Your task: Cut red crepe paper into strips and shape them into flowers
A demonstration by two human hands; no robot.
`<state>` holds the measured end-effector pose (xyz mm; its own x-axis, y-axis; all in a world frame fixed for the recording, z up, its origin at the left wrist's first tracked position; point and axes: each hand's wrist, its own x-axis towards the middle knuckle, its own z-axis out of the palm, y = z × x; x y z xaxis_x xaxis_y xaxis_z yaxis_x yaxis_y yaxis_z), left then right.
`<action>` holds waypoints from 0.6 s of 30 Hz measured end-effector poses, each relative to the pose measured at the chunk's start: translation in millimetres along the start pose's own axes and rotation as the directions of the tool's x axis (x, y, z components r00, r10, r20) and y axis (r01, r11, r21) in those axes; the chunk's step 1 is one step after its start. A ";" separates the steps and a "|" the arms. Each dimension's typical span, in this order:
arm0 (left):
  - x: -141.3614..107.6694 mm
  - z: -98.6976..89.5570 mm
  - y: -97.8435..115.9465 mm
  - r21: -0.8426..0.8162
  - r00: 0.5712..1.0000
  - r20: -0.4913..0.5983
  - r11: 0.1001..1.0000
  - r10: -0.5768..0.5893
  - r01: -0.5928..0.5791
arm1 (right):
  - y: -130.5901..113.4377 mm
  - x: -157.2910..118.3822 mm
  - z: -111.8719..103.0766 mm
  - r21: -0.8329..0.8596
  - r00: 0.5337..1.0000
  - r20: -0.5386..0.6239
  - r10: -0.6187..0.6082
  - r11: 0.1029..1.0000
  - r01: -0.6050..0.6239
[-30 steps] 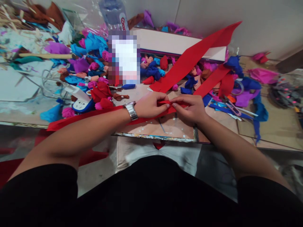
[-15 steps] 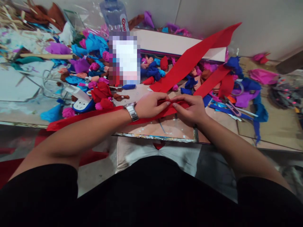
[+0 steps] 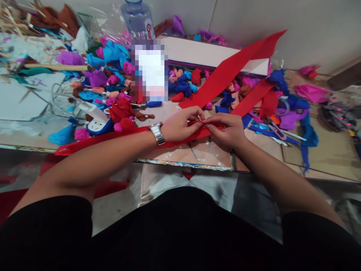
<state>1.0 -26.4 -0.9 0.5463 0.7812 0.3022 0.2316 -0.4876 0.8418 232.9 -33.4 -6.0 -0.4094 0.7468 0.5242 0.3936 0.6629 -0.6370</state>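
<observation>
My left hand (image 3: pixel 180 126), with a metal-band watch (image 3: pixel 157 134) at its wrist, pinches a long strip of red crepe paper (image 3: pixel 126 134) between thumb and fingers. Facing it, my right hand (image 3: pixel 227 130) is closed on the same strip, and the fingertips of both hands almost touch. The strip runs left from the hands under my left forearm along the table's front edge. Behind my hands, another broad red paper strip (image 3: pixel 231 69) slants up to the right over the heap. The exact fold between my fingertips is hidden.
Paper flowers (image 3: pixel 121 109) in several colours crowd the table's left and back. A blue-and-white power socket (image 3: pixel 98 123) lies among them. A large bottle (image 3: pixel 138 20) and a long white box (image 3: pixel 208 51) stand behind. At right are scissors (image 3: pixel 278 130) and a tape roll (image 3: pixel 282 106).
My left index finger has lifted and curled a little above the red paper strip. Both hands stay in nearly the same place, and the view has shifted very slightly.
</observation>
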 end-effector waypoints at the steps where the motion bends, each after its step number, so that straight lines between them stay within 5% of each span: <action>1: 0.1 -0.4 0.1 -0.009 1.000 0.003 1.000 -0.003 0.003 | -0.4 -0.2 -0.1 -0.004 1.000 0.001 0.007 1.000 -0.007; 18: 2.9 -1.4 0.5 -0.078 1.000 0.004 0.997 -0.027 0.027 | 0.5 0.1 0.0 0.006 1.000 0.005 -0.031 1.000 0.031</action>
<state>1.6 -23.8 1.0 0.5429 0.7925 0.2778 0.1829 -0.4345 0.8819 233.1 -33.0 -6.3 -0.4257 0.7258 0.5404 0.3760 0.6851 -0.6240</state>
